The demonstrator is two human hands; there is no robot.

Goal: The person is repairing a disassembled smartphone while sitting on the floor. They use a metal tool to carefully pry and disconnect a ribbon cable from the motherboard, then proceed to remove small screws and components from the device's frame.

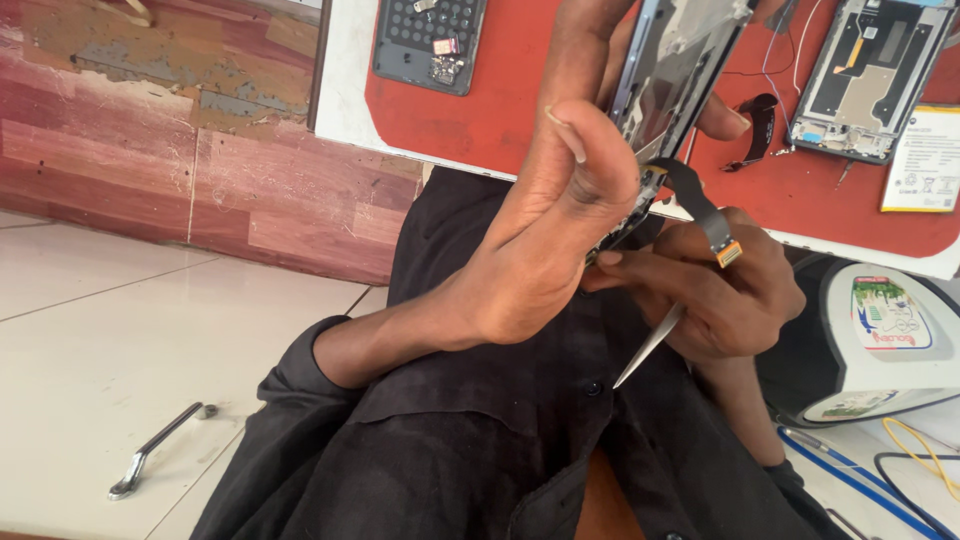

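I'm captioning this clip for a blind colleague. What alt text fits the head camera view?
A person's left hand holds an opened phone frame upright while the right hand grips metal tweezers beside its dangling black flex cable. Behind them a red work mat carries another opened phone and a dark phone part.
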